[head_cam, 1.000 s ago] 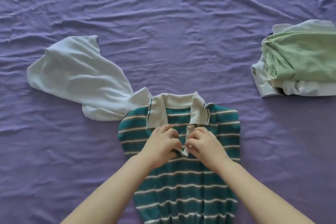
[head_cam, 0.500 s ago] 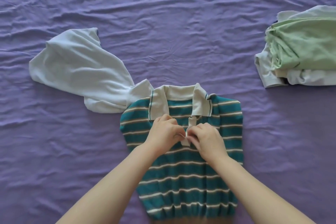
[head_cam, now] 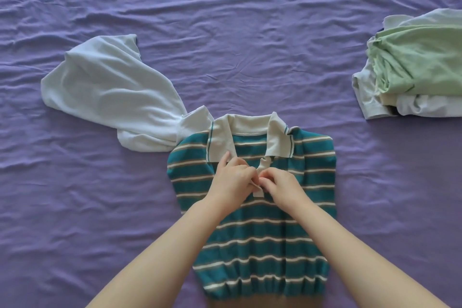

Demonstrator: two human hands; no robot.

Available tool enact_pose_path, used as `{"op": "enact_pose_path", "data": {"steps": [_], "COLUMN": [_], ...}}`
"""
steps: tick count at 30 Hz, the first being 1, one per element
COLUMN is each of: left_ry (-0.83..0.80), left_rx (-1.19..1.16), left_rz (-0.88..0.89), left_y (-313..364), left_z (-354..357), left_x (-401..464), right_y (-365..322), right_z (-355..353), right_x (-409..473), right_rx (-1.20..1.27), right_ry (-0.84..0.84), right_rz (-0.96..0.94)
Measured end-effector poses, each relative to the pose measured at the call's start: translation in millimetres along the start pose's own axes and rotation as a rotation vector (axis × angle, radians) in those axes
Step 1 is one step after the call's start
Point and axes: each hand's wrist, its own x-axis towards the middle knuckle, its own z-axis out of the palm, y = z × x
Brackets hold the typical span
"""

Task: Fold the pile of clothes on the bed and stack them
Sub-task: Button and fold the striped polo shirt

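A teal polo shirt with cream and tan stripes lay face up on the purple bed sheet, in the lower middle of the view, its cream collar pointing away from the person and its gathered hem nearest to them. Its sides looked tucked in, so that it formed a narrow upright block.

Both hands met at the cream button placket just below the collar. The left hand had its fingers curled in and pinched the placket's left edge; a small flap of cream fabric showed between its fingertips. The right hand was likewise curled, thumb and fingers pinching the placket from the other side. The two hands touched, or very nearly so, at the fingertips. Whether a button sat between them could not be told. Both forearms were bare and reached in from the bottom edge.

A pale blue garment lay unfolded and rumpled to the upper left of the polo shirt, its near end touching the shirt's left shoulder beside the collar.

Well apart, at the right edge of the bed, sat a stack of folded clothes: a light green piece on top, with pale grey-blue and cream layers beneath it
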Motion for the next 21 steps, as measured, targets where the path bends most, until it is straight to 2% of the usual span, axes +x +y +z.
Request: {"op": "enact_pose_path", "data": {"steps": [4,10,21], "left_ry": [0.062,0.051,0.062], "left_rx": [0.032,0.131,0.333], "left_rz": [-0.023,0.035,0.207], "left_y": [1,-6,-4], "left_z": [1,0,-7], "left_x": [-1,-3,3], "right_y": [-1,-5,-4], "right_z": [-1,-10,-10], "right_x": [-1,-5,-3], "right_rx": [0.028,0.029,-0.194], "right_ry": [-0.029,-0.092,-0.069], "right_rz": [0.02,-0.036,-0.115]}}
